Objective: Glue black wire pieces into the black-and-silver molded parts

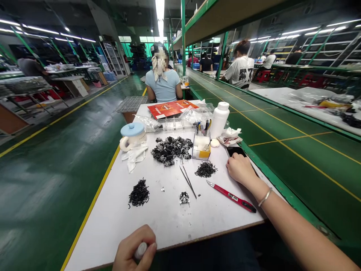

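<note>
At the near edge of the table, my left hand is closed around a small whitish cylinder; only its round end shows. My right hand rests curled against a dark phone at the right edge, its fingertips hidden. In front lies a small black-and-silver metal part, with tweezers beside it. A red utility knife points away at an angle near my right forearm. Small black curved pieces form a left pile and a right pile. Farther back is a heap of black-and-silver parts.
A lidded cup stands on a white cloth at the left. Behind are a clear pen box, a white bottle, tissues and a red printed card. A person in light blue sits ahead; a green conveyor runs along the right.
</note>
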Tool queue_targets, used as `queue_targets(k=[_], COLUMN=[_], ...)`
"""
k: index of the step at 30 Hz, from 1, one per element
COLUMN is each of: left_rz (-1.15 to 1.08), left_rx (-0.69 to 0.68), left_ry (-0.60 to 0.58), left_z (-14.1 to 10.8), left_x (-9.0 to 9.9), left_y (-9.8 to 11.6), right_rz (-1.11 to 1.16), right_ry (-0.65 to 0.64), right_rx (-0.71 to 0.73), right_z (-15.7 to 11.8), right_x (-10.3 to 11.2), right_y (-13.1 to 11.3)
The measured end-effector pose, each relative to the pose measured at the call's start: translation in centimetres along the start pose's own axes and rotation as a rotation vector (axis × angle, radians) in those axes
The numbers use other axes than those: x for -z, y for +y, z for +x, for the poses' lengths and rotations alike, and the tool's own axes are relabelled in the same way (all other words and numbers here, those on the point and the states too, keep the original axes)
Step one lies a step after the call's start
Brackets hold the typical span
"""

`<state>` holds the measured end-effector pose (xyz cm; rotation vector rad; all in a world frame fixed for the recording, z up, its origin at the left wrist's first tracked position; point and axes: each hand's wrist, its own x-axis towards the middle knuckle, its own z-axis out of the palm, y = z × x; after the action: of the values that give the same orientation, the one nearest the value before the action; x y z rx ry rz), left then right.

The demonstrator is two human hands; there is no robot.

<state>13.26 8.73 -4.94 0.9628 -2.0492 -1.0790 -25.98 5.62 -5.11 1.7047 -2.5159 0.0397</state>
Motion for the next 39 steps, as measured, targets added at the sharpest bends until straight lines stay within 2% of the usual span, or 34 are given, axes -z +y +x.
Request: queue_targets(k=[3, 5, 8, 10, 13, 15, 19, 27, 33, 39], left_rz=[-0.032, -0.049, -0.106, -0.159, -0.249, -0.301, -0.374, -0.347, -0.336, -0.262], left_rx=[0.144, 0.174, 0.217, 0.275, 0.322, 0.303, 0.237, 0.210, 0.217, 0.194], left_ry=[0.032, -0.002, -0.062, -0.104, -0.191, -0.229, -0.232, -0.275, -0.280, -0.287], left_z=[0.5, 1.0, 2.2, 3.1, 4.3, 4.7, 4.7, 4.1, 4.1, 4.2], left_x=[-0.4, -0.9, -1.8, -2.5, -3.7, -4.4, -5.2, -5.7, -5.8, -5.8], left_y=[1.1, 2.0, 3.4, 4.5, 6.0, 6.7, 7.3, 7.9, 7.6, 7.5], right_rz=[0.122, 0.251, 0.535, 0.801, 1.252, 1.496, 1.809, 2.057, 2.091, 1.996], right_ry=[0.001, 0.031, 0.119, 0.151, 0.082, 0.017, -0.077, -0.184, -0.237, -0.173], right_rx=[0.033, 0.041, 0.015, -0.006, 0.008, 0.017, -0.014, -0.066, -0.058, 0.015], right_z=[-0.3, -0.8, -2.0, -3.2, -5.5, -7.1, -9.5, -11.2, -11.5, -11.9], right_x=[0.0, 0.4, 1.7, 2.7, 4.3, 5.2, 6.5, 6.4, 6.2, 5.8], right_y=[-0.1, 0.0, -0.2, -0.9, -3.0, -4.7, -7.9, -11.6, -12.0, -11.6])
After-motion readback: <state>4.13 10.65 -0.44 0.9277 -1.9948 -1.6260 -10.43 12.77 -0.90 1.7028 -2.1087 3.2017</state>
